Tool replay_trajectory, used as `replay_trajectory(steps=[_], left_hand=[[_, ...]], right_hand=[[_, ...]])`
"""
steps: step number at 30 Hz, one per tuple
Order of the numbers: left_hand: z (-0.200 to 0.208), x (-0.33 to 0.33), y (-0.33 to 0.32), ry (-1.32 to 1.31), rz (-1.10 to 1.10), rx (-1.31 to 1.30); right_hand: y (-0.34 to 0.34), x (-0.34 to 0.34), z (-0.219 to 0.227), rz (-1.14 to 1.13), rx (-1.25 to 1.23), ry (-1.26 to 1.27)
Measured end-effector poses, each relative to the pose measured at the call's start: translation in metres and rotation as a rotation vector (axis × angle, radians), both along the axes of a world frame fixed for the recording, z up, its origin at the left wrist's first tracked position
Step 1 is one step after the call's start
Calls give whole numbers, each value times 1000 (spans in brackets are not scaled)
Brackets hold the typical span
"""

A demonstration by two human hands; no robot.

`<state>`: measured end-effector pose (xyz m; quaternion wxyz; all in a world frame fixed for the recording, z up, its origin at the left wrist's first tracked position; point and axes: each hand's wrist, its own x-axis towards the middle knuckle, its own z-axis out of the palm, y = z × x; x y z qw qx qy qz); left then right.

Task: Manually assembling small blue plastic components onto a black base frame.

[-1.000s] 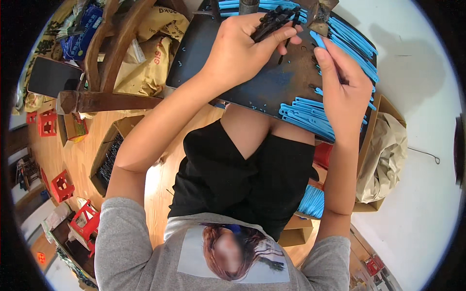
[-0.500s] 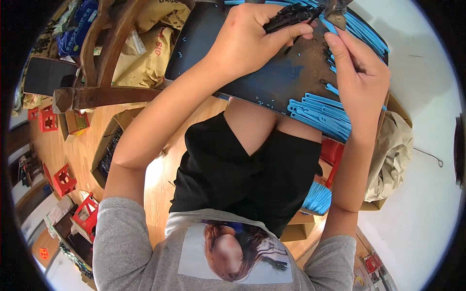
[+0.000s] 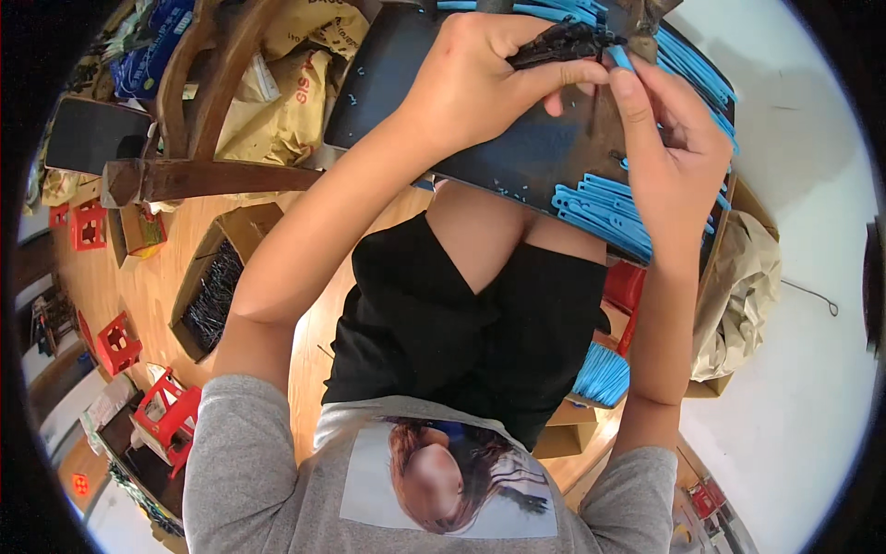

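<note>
My left hand [image 3: 484, 78] is closed around a bunch of small black pieces [image 3: 561, 44], whose exact kind I cannot make out. Close beside it, my right hand [image 3: 678, 138] pinches a flat blue plastic strip [image 3: 620, 59] between thumb and forefinger. The strip's end meets the thumb and finger of the left hand, next to the tips of the black pieces. Both hands are over a dark tray [image 3: 512, 162]. Under my right wrist lies a pile of blue strips [image 3: 600, 217] with holes in their ends. More blue strips [image 3: 697, 69] line the tray's far right side.
A worn metal post [image 3: 643, 39] stands by my right fingertips. Left of the tray are a wooden frame [image 3: 221, 177] and yellow sacks [image 3: 286, 120]. A carton of black pieces [image 3: 217, 295] sits on the floor; crumpled brown paper [image 3: 738, 295] fills a box at right.
My right hand has moved slightly left with the blue strip, bringing its end against the left fingers. My left hand has shifted a little to the right and down with the black pieces.
</note>
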<state>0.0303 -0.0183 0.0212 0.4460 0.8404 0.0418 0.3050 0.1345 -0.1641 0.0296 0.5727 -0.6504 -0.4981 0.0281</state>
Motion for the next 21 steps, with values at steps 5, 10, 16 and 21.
replay_trajectory(steps=[5,10,16,21], left_hand=[[-3,-14,-33,41,4,-216],[-9,-27,-25,-26,217,-270],[-14,-23,47,-702,-384,-620],[23,-34,2,-187,226,-249]], right_hand=[[-5,-4,8,0,-104,286],[6,-6,16,-175,-154,-685],[6,-13,3,80,-369,-690],[-19,10,26,80,-348,-565]])
